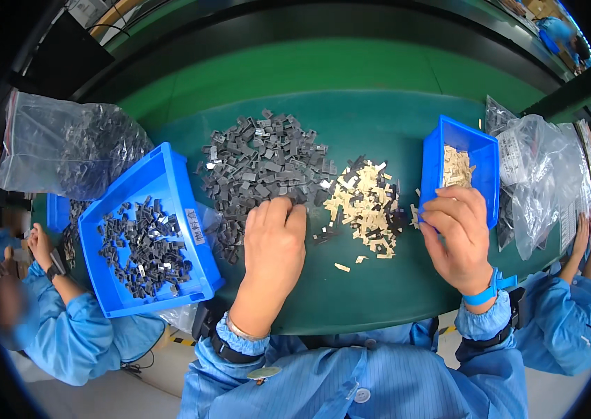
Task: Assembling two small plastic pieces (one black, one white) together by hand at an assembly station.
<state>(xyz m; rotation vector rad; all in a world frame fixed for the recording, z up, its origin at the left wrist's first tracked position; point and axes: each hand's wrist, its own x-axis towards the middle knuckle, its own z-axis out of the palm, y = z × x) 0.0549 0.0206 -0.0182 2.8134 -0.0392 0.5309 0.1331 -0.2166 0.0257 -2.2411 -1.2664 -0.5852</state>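
Dark grey small parts (260,164) lie in a loose heap on the green table, approx. at its middle, near the front edge; the heap's near side is under the left hand (273,234). Beige small parts (365,202) make a smaller heap just right of it, touching, w/ some single pieces scattered toward the front edge.

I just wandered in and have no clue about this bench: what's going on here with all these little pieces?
A person in a blue coat sits at a green table. The left hand rests palm down on the edge of a pile of dark grey parts. The right hand is curled beside a smaller heap of beige parts, in front of a blue bin holding more beige pieces. Another blue bin on the left holds grey parts.
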